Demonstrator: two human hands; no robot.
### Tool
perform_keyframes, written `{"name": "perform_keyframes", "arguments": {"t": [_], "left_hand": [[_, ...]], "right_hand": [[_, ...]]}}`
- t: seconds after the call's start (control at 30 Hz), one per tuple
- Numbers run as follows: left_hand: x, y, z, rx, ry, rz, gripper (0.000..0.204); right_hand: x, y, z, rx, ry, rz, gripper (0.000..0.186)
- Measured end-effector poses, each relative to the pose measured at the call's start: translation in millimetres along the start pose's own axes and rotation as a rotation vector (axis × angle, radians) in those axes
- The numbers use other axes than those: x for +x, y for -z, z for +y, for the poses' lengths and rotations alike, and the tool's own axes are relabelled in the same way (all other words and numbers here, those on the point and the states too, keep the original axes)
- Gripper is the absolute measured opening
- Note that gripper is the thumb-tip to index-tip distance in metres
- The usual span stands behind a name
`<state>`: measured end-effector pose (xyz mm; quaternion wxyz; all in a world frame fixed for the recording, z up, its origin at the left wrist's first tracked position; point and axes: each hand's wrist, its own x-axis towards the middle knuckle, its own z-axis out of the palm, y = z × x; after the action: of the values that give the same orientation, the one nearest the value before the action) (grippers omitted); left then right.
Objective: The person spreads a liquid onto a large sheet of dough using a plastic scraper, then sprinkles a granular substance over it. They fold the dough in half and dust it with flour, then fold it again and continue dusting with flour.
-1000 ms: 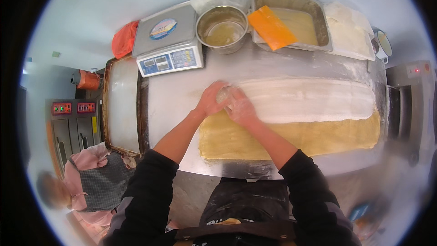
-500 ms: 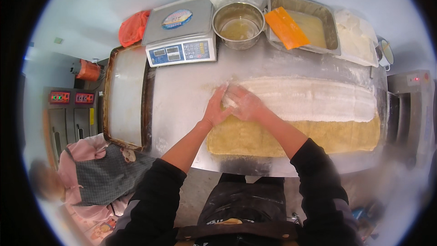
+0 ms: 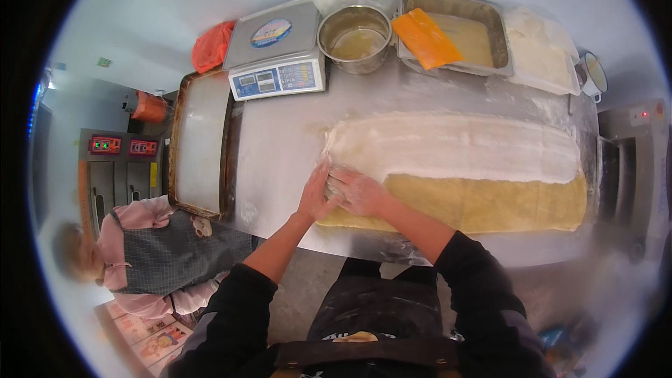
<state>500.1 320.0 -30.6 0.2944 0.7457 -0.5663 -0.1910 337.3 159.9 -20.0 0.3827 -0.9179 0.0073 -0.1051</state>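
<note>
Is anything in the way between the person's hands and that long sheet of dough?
Nothing visible. The left hand and right hand already rest on the dough sheet at its left end, side by side, where the white floured layer meets the yellow layer. The scale and metal bowl stand farther back.

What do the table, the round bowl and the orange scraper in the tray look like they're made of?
Table: looks like stainless steel, a dull grey sheen dusted with flour. Bowl: also metal, probably steel, with a shiny reflective rim. Scraper: likely plastic, flat, matte and evenly orange, though the look alone can't settle it.
</note>
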Motion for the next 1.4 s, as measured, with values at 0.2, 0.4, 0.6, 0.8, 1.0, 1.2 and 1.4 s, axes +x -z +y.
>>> {"name": "perform_keyframes", "arguments": {"t": [0.2,0.4,0.6,0.8,1.0,1.2,1.4], "left_hand": [[20.5,-27.7,35.8,0.060,0.019,0.025,0.108],[51.1,-77.0,86.8,0.051,0.032,0.061,0.105],[89.9,-146.8,151.9,0.044,-0.056,0.001,0.100],[136.7,-231.6,243.7,0.015,-0.130,-0.049,0.093],[183.3,-316.9,344.2,-0.016,-0.205,-0.076,0.086],[231.6,-398.0,432.9,-0.047,-0.304,-0.127,0.085],[269.5,-465.0,507.3,-0.052,-0.436,-0.198,0.085]], "right_hand": [[-92.9,50.2,4.5,-0.002,-0.046,0.253,0.055],[-219.7,102.0,-0.6,0.008,-0.179,0.317,0.052],[-316.4,122.1,-3.3,0.024,-0.262,0.415,0.049],[-389.8,140.5,-10.6,0.066,-0.368,0.584,0.048],[-459.7,156.9,-15.1,0.034,-0.463,0.717,0.046],[-517.5,168.5,-17.3,0.044,-0.562,0.846,0.044],[-555.9,172.9,-18.0,0.024,-0.623,0.942,0.042]]}}
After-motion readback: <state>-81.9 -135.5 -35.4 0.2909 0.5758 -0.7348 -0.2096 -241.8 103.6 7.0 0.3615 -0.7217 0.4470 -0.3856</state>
